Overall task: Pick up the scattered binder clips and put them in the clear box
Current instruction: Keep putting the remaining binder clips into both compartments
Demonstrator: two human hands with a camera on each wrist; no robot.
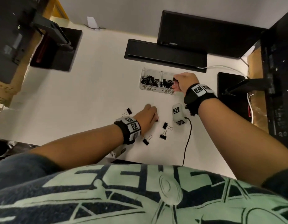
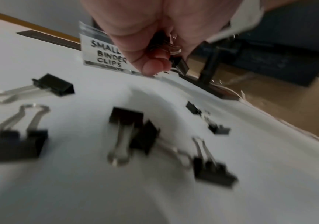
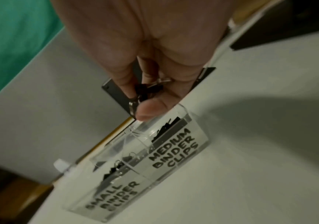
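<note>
At the left of the head view a loose clip (image 1: 129,111) lay on the white surface (image 1: 95,97), just left of the left hand (image 1: 147,117). That hand was low over the surface with its fingers curled round a bunch of clips (image 2: 166,45), as the left wrist view showed. Below and right of it, toward the frame's centre, three more loose clips (image 1: 165,126) lay near a tagged white block (image 1: 178,115) with a black cable. Above, right of centre, stood the clear box (image 1: 157,90), two compartments labelled small and medium, both already holding clips. The right hand (image 1: 183,83) hovered at the box's right end, fingers pinching a clip (image 3: 147,89) over the medium side. To drop it well, the hand should probably be fully over that compartment before the fingers part, since the wire handles could catch on the rim. The left hand's load likely needs sorting by size, which could not be told from here.
</note>
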